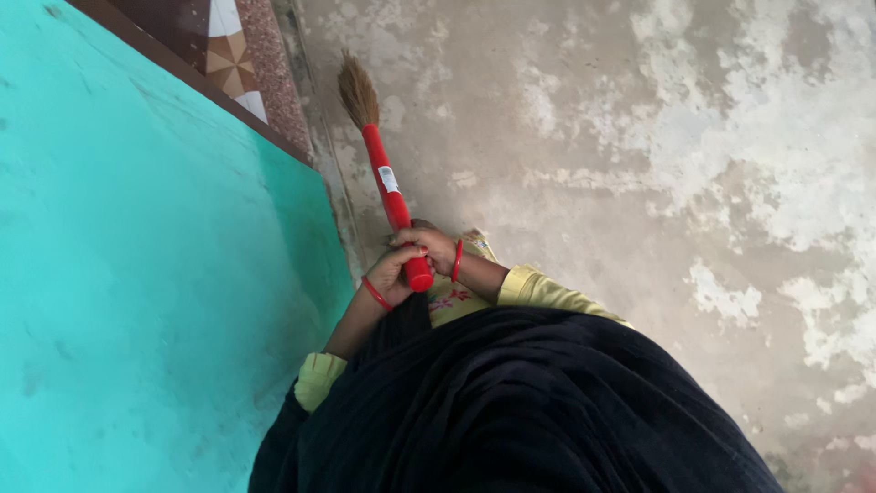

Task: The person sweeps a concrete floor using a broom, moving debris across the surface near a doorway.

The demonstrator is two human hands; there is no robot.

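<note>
**Colours and Patterns**

Broom (383,164): red handle, white label, brown bristles. Wall (137,274): plain turquoise. Floor (639,137): grey-beige with irregular white patches. Tiles (224,46): maroon with a brown-and-white geometric motif. Bangles (376,294): red. Sleeves (538,290): pale yellow. Shawl (520,402): black.

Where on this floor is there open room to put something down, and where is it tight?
The widest bare stretch is the patchy grey floor, right of the broom. It is tight on the left, where the turquoise wall and the tiled step close in. Both hands, left hand and right hand, crowd the broom's red handle end above the dark cloth.
</note>
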